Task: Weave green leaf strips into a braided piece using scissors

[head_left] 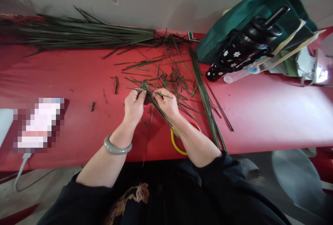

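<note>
My left hand (134, 103) pinches a small woven piece of dark green leaf strips (145, 87) between thumb and fingers. Close beside it, my right hand (165, 103) is closed on a thin strip that belongs to the same piece. Several long loose ends (164, 117) trail from the weave down toward my right forearm. Cut strip scraps (177, 81) lie scattered on the red table just beyond my hands. Partly under my right forearm shows a yellow ring-shaped handle (174, 145); the rest of that thing is hidden.
A large bundle of long leaf strips (91, 34) lies at the back left, a narrower bundle (204, 100) to my right. A black flowered bottle (239, 50) leans by a green bag (234, 17). A phone (41, 122) with a cable is on the red tabletop (85, 135).
</note>
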{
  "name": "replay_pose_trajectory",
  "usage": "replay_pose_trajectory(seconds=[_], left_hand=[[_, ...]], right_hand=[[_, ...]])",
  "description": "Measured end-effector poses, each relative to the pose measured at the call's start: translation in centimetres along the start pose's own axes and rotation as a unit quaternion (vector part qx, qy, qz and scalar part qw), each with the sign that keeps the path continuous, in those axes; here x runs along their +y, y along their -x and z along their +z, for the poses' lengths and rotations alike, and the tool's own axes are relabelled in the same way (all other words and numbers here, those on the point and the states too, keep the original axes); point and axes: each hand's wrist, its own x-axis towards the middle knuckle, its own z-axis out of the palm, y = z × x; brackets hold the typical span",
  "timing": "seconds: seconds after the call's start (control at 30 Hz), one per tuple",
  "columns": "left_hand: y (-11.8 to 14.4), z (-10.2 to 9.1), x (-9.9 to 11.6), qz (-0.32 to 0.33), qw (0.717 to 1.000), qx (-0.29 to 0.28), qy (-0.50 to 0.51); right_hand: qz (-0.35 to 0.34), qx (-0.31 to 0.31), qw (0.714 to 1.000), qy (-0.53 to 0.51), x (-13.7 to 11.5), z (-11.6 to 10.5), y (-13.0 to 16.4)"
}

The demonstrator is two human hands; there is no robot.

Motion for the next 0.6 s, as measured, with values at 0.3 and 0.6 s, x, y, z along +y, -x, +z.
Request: replay_pose_trajectory(seconds=[0.3, 0.6], left_hand=[[-0.25, -0.36, -0.29, -0.013, 0.993, -0.107, 0.056], [-0.03, 0.22, -0.21, -0.002, 0.992, -0.121, 0.037]], right_hand=[[-0.005, -0.059, 0.997, -0.040, 0.58, -0.07, -0.06], [0.016, -0.051, 0.998, 0.035, 0.50, -0.31, -0.14]])
